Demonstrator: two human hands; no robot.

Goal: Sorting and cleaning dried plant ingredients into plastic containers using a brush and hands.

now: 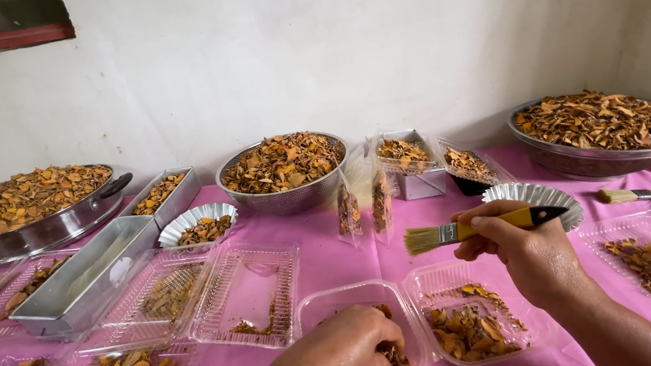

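My right hand (pixel 521 248) grips a yellow-handled paintbrush (pixel 471 229), held level with its bristles pointing left above an open clear plastic clamshell box (pixel 414 297). The box's right half holds dried orange-brown root slices (pixel 464 332). My left hand (pixel 344 354) reaches into the box's left half, fingers curled on dried slices there; how much it holds is hidden.
A pink cloth (pixel 332 257) covers the table. Metal pans and a colander (pixel 284 171) of dried slices line the back. Two filled clear pouches (pixel 363 203) stand upright. Fluted foil cups (pixel 535 198), a loaf tin (pixel 87 278), more clamshells and a second brush (pixel 644 194) lie around.
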